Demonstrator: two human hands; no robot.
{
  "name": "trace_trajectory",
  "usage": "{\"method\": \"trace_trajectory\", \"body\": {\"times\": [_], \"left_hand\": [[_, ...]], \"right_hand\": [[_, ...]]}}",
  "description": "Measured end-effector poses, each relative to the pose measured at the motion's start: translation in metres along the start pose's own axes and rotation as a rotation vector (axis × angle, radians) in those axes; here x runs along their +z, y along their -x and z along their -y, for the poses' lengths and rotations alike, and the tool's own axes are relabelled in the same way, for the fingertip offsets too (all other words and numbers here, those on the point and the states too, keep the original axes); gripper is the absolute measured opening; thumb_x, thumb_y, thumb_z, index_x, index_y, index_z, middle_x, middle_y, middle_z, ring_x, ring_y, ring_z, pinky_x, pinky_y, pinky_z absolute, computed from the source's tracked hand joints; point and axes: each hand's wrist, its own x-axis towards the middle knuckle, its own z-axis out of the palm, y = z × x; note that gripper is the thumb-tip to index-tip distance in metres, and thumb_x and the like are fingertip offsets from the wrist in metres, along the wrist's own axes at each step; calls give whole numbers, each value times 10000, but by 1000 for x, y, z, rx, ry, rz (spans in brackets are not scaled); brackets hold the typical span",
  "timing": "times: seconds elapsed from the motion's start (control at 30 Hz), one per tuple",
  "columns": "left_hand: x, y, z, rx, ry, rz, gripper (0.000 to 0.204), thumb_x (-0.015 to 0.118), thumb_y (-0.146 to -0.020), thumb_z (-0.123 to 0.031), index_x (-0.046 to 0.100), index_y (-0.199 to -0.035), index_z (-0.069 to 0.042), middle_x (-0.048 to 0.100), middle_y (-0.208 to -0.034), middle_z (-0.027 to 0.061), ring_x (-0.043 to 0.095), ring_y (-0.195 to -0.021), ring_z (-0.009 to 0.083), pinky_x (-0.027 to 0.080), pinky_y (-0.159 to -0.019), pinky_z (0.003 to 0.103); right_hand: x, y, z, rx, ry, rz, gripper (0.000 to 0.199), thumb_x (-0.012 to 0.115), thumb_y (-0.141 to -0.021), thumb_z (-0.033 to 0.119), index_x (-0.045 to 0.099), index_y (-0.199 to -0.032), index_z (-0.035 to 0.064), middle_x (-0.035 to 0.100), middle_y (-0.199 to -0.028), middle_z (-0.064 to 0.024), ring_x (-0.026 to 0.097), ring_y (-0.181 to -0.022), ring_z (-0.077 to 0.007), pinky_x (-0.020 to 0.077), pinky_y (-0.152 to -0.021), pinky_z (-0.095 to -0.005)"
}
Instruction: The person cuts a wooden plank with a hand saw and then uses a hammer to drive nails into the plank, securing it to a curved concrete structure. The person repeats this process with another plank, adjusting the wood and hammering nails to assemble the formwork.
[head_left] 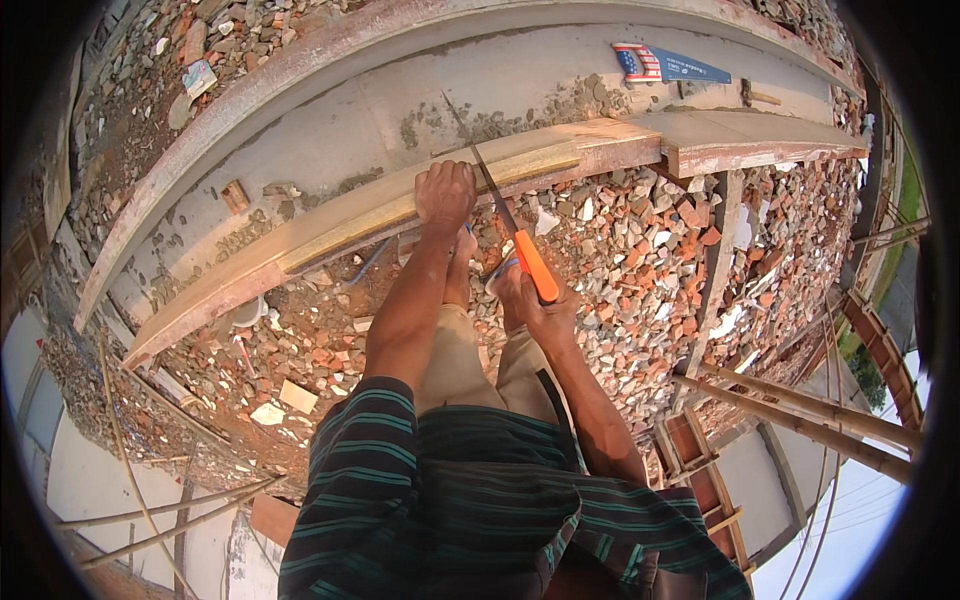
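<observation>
My right hand [548,310] is closed around the orange handle of a handsaw [534,264]. Its dark, narrow blade slants up and away to the left, lying across a pale wooden batten [350,226]. The batten rests lengthwise along a long wooden board [235,268] at the side of the concrete beam. Just left of the blade, my left hand [446,194] has its fingers curled down over the batten, pressing on it. Whether the teeth have cut into the wood cannot be made out.
Beyond the board runs a grey concrete surface [370,100] with mortar crumbs. On it lie a flat blue saw-shaped sleeve [690,66] with a striped end, a hammer [762,97] and a small wood block [235,196]. Broken brick rubble [630,260] surrounds my feet. Bamboo poles [800,420] stand at right.
</observation>
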Motion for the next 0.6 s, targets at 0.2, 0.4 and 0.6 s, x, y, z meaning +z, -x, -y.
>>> {"method": "trace_trajectory", "body": {"times": [0.2,0.4,0.6], "left_hand": [[-5,3,-6,-31,57,-10,174,565,-940,-224,663,-829,-132,596,-791,15,566,-837,209,402,-779,378],[-13,-6,-2,20,13,34,167,559,-939,-236,665,-840,-153,610,-805,-17,587,-849,185,417,-771,378],[-10,-1,-9,-89,56,8,172,559,-942,-211,650,-817,-135,605,-819,14,567,-865,209,401,-787,371]], "right_hand": [[-73,84,9,-121,29,2,333,583,-916,-23,598,-1241,-93,682,-1175,-192,665,-1097,-230,500,-953,-326],[41,-59,24,-13,-24,-4,128,629,-936,70,660,-1019,-21,646,-733,-25,527,-635,-52,453,-557,-263],[-92,112,18,-141,239,23,336,618,-912,22,613,-1232,-80,724,-1040,-167,697,-952,-182,525,-872,-301]]}}
